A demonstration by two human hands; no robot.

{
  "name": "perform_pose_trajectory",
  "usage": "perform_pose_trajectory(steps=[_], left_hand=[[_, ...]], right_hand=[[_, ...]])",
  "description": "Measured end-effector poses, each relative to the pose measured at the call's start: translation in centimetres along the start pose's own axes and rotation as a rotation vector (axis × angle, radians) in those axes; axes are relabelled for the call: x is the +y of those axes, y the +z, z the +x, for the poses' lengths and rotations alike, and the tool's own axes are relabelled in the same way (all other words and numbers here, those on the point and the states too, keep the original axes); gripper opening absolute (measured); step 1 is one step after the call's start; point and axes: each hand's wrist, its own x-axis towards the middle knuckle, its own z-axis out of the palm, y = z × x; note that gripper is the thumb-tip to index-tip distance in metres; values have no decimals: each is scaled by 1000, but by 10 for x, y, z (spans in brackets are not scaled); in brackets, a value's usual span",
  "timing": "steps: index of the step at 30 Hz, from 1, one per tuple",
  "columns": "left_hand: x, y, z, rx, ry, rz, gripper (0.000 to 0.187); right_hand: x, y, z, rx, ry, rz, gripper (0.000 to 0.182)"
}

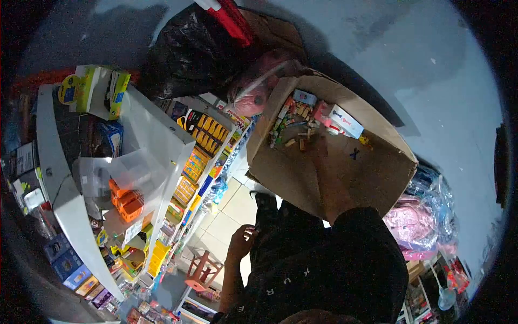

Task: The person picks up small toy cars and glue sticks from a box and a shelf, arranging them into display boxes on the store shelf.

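Observation:
A large open cardboard box (280, 173) is tilted in front of me, with a dark X mark on its inner surface. My right arm reaches into it, and my right hand (319, 148) is in deep shadow near the loose goods; its fingers do not show clearly. Small tan and coloured pieces (303, 112) lie in the far corner. Beside them are a light blue packet (305, 97) and a white-and-blue carton (346, 122). My left hand (242, 241) hangs beside my dark trousers, fingers loosely bent and somewhat apart, with nothing visible in it.
White shelving (162, 129) with packaged goods stands at left, holding a clear plastic bin (137, 175) and orange boxes (128, 202). A black plastic bag (189, 59) lies beyond the carton. A reddish stool (203, 271) is at lower left, and plastic-wrapped pink goods (413, 218) at right.

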Motion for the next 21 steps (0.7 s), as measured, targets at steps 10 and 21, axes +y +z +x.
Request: perform_pose_trajectory(steps=[10, 21], left_hand=[[-22, 10, 2, -67, -46, 34, 26], [-13, 13, 6, -45, -58, -4, 21]], right_hand=[[-53, 65, 91, 133, -436, 38, 55], [-4, 104, 49, 15, -480, -734, 64]])
